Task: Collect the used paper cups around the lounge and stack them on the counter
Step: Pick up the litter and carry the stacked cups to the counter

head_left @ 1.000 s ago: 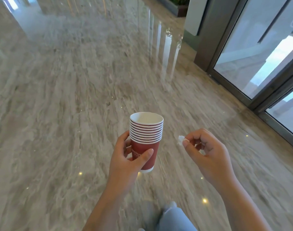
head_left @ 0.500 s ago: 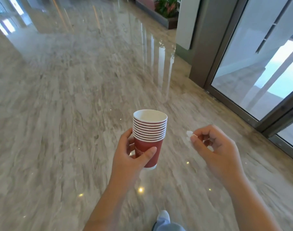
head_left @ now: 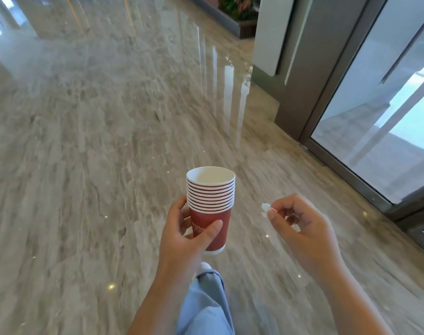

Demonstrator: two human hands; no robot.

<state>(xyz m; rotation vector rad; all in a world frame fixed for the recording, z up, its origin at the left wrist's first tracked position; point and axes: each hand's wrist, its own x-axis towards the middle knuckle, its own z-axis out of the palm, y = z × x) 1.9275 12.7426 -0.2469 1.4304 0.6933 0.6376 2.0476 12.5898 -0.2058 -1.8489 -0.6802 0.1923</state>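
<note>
A stack of several red paper cups with white rims stands upright in my left hand, which grips the bottom cup with thumb in front and fingers behind. The top cup looks empty inside. To the right, my right hand pinches a small white scrap of paper between thumb and forefinger, its other fingers curled. Both hands are held in front of me above the floor, about a hand's width apart. No counter is in view.
A glossy beige marble floor stretches ahead and left. Glass doors in grey metal frames run along the right. A planter with greenery sits far ahead by a white pillar. My light blue trouser leg and a shoe show below.
The view has moved forward along the floor beside the glass doors. My leg has swung into view. Both hands keep the same hold on the cups and the scrap.
</note>
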